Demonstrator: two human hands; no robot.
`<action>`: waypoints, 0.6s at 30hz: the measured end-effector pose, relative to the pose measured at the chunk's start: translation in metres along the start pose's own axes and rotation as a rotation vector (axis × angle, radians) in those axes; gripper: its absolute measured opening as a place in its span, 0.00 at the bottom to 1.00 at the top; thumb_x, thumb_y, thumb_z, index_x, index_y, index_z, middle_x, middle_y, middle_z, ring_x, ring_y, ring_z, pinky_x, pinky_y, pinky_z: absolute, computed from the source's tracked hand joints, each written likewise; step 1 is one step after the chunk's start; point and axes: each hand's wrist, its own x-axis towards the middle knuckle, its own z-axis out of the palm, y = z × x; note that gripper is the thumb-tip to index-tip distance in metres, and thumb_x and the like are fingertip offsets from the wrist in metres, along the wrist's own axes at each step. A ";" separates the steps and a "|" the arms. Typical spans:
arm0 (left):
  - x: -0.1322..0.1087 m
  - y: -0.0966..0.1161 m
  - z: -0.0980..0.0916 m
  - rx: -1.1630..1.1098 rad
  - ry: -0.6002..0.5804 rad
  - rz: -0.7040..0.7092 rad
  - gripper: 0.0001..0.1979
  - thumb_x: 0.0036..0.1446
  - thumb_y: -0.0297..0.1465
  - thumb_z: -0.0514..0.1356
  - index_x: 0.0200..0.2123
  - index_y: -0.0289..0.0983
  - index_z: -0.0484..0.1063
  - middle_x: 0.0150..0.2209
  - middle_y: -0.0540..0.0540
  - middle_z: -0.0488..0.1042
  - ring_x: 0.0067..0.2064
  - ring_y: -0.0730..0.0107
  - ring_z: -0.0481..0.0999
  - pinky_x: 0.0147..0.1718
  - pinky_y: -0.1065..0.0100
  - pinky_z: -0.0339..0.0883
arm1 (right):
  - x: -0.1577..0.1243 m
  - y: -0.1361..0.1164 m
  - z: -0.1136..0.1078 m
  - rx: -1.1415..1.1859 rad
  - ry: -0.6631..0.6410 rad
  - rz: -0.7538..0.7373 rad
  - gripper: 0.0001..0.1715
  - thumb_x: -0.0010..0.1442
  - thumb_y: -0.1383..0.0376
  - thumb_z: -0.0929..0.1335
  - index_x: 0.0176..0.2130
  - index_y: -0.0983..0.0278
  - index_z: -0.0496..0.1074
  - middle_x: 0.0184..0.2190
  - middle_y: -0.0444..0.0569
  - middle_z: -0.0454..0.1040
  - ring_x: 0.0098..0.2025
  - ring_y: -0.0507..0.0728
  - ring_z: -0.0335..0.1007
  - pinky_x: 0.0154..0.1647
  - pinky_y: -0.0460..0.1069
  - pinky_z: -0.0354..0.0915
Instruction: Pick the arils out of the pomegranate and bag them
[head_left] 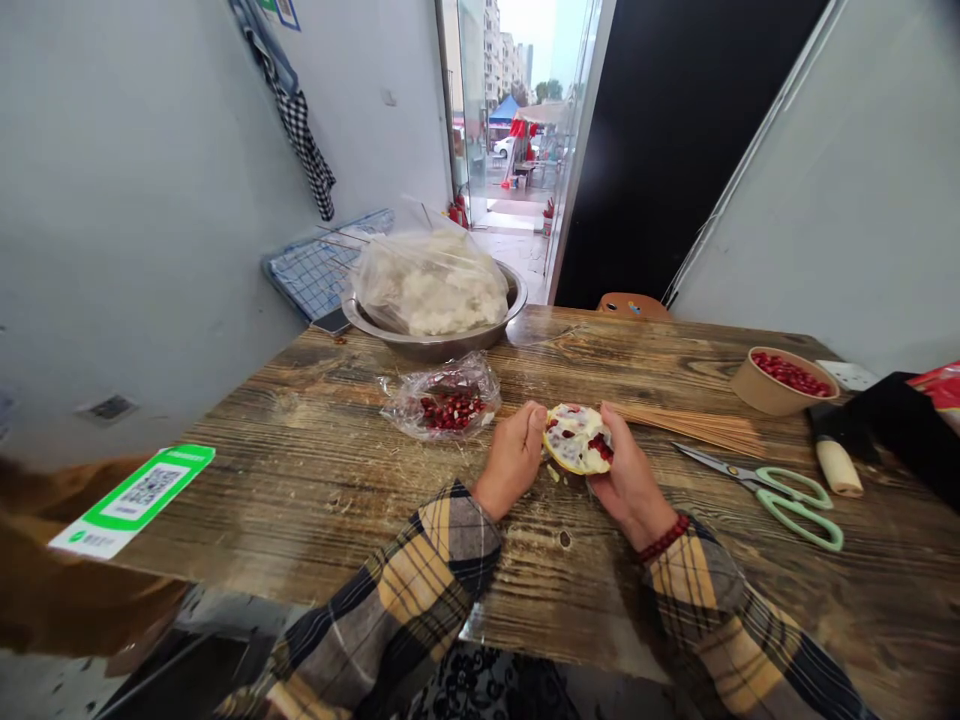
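Between my two hands is a piece of pomegranate (576, 440), its cut face turned up toward me, with pale pith, some empty pockets and dark red seeds at its right. My left hand (517, 455) is closed on its left edge, fingers curled behind it. On the other side my right hand (628, 480) grips the rim, thumb on top. Just left of the fruit lies a crumpled clear plastic bag (474, 385) with red pomegranate seeds (450, 410). Small pale scraps lie on the wood below the fruit.
Behind stands a metal basin (442, 347) holding a bag of pale stuff (450, 285). To the right lie wooden skewers (697, 425), green-handled scissors (757, 480), a wooden-handled tool (838, 468) and a paper bowl (772, 396) of red seeds. A QR-code card (142, 497) lies at the table's left edge.
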 end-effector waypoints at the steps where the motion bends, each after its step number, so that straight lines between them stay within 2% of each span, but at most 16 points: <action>1: 0.000 0.000 0.000 -0.009 0.006 -0.005 0.18 0.64 0.39 0.46 0.23 0.39 0.57 0.22 0.52 0.58 0.27 0.72 0.57 0.29 0.69 0.50 | 0.000 0.000 0.000 0.003 0.012 0.006 0.17 0.59 0.57 0.66 0.37 0.66 0.78 0.35 0.50 0.82 0.40 0.60 0.79 0.44 0.52 0.72; 10: -0.001 -0.001 0.001 -0.007 0.058 -0.007 0.18 0.64 0.38 0.45 0.23 0.38 0.58 0.23 0.52 0.60 0.27 0.73 0.59 0.29 0.69 0.51 | -0.006 -0.004 0.004 0.038 0.057 0.094 0.17 0.61 0.57 0.64 0.34 0.64 0.78 0.31 0.49 0.82 0.31 0.59 0.79 0.33 0.53 0.74; 15: -0.001 -0.006 0.005 -0.119 0.093 -0.088 0.21 0.63 0.44 0.46 0.23 0.38 0.59 0.22 0.53 0.59 0.26 0.74 0.57 0.26 0.70 0.51 | -0.005 -0.002 0.000 0.048 0.021 0.122 0.18 0.61 0.55 0.64 0.36 0.65 0.77 0.31 0.50 0.82 0.27 0.58 0.78 0.23 0.49 0.71; 18: -0.001 -0.011 0.008 -0.239 0.094 -0.159 0.22 0.62 0.48 0.46 0.24 0.38 0.59 0.21 0.53 0.58 0.24 0.74 0.57 0.24 0.71 0.51 | -0.004 0.000 -0.002 0.051 0.019 0.115 0.18 0.60 0.55 0.65 0.37 0.64 0.77 0.32 0.49 0.82 0.26 0.57 0.77 0.20 0.49 0.70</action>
